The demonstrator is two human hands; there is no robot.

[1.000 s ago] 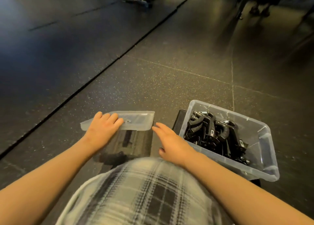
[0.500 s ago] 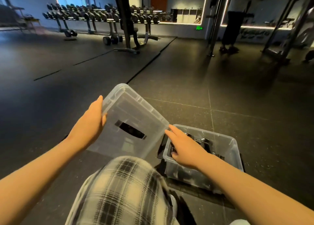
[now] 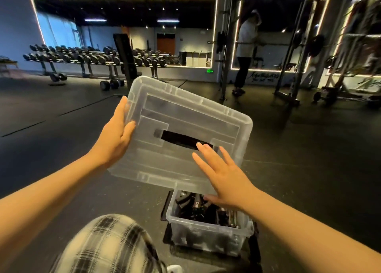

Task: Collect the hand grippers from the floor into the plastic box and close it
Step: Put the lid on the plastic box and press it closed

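Now that the left hand (image 3: 115, 137) grips the lid (image 3: 185, 116) raised off the floor (image 3: 61, 128), the right hand (image 3: 223, 174) spreads open against it, ready to close the full box (image 3: 206, 238).

Translucent frosted plastic lid (image 3: 185, 116) and box (image 3: 208, 234), matt black hand grippers (image 3: 198, 207), speckled matt rubbery floor (image 3: 299, 169).

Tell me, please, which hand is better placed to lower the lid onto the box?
Left, probably: the left hand grips the lid by its edge above the open box; the right hand is spread open, gripping nothing, so it could only guide.
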